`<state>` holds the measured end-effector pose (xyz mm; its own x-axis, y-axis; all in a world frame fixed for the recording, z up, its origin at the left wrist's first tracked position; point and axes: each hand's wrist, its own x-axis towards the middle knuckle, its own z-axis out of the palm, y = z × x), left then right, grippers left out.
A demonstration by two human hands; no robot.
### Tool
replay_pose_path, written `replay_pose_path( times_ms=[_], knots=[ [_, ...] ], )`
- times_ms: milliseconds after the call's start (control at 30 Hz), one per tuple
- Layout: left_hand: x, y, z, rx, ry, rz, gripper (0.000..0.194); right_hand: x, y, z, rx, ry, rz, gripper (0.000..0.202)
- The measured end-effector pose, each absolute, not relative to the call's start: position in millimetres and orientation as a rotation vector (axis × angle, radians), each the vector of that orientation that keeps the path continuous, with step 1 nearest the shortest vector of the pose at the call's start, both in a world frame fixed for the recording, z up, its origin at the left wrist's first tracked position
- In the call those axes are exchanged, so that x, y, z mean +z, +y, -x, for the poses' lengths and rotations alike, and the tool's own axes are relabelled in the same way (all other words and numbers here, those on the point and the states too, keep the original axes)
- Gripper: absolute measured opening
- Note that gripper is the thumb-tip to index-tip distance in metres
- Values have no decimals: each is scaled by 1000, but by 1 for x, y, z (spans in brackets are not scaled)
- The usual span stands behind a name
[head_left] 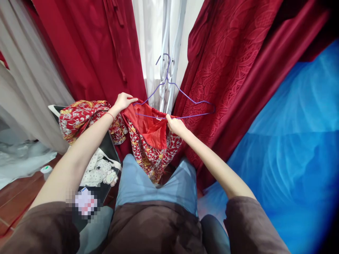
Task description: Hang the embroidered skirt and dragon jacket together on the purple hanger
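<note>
A red garment (149, 141) with silver and gold embroidery hangs between my hands, its plain red lining showing at the neck opening. My left hand (125, 102) pinches its upper left edge beside one end of a purple wire hanger (194, 101). With closed fingers, my right hand (174, 124) grips the upper edge on the right, close to the hanger's bottom bar. The hanger's left end lies at the garment's opening, while its right end sticks out past my right hand. Its hook points up in front of white metal bars (165, 42).
Another embroidered red piece (82, 116) lies on a black surface (112, 148) at the left, near a dotted white cloth (96, 171). Red drapes (90, 53) and a patterned red fabric (225, 63) hang ahead. Blue tulle (293, 151) fills the right side.
</note>
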<state>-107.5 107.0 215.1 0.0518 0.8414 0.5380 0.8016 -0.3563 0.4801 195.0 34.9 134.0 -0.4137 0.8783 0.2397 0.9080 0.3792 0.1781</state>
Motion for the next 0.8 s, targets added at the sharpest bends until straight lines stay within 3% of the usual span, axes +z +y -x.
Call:
replay_pose_path(
  times_ms=[133,367,500,800],
  knots=[
    [233,105,89,1254,1630,-2315,37,135,38,-194,-438,-2531,1611,47],
    [222,98,46,874,1505,-2583,42,127,35,-201,-331,-2499,1661,46],
    [216,96,44,766,1756,-2708,34,135,27,-200,-349,-2477,1686,51],
    [229,90,78,528,2100,-2804,43,151,-12,-261,8,-2482,1150,62]
  ],
)
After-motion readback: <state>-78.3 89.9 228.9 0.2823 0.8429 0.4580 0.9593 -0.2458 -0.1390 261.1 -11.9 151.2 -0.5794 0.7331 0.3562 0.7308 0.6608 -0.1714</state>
